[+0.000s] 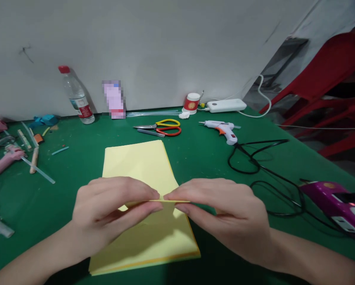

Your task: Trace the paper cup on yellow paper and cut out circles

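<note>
Just above the yellow paper stack [135,162] lying near on the green surface [76,158], the left hand [112,213] and right hand [224,217] have fingers clamped on a yellow sheet [177,201]; level, even pinching should, I'd say, keep its fold straight.

matt yellow paper sheets [141,166] on green cloth table cover [76,158]; glossy plastic bottle [75,95]

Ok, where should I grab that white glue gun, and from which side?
Probably by the handle, coming from the near right. The glue gun lies on its side on the green table, with the nozzle pointing left and the handle angled toward you.
</note>
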The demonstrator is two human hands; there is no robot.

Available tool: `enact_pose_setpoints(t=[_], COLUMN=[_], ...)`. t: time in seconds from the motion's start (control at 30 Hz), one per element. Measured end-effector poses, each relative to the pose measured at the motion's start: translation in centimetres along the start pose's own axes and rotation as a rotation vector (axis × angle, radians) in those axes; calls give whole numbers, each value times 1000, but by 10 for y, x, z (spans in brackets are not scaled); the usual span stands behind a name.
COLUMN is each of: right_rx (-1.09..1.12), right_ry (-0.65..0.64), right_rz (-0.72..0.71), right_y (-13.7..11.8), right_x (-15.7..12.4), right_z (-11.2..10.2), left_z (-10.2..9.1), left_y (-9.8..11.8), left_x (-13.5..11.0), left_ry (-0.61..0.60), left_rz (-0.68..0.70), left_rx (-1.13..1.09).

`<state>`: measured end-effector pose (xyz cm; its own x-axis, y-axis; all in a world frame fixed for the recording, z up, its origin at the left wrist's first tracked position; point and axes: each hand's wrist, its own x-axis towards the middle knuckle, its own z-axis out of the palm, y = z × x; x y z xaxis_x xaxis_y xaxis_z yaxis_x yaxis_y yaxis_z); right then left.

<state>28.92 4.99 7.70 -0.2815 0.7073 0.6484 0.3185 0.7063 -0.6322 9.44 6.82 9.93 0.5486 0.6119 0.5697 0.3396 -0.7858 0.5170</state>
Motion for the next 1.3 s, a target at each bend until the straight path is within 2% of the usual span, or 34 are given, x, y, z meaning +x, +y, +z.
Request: enact_pose_setpoints(t=[0.47,0.67,1.3], right_rx=[-18,-14,8], right_ry=[-25,-1,-3], right_rz=[-26,-76,-56], right_y=[-1,1,-1], right_x=[0,0,-3], right_z=[-1,0,1], left_z=[-1,-2,-1], left_y=[1,3,3], left_x=[1,3,2], left_ry=[-22,8,-5], left_rz=[18,107,65], left_rx=[9,18,-3])
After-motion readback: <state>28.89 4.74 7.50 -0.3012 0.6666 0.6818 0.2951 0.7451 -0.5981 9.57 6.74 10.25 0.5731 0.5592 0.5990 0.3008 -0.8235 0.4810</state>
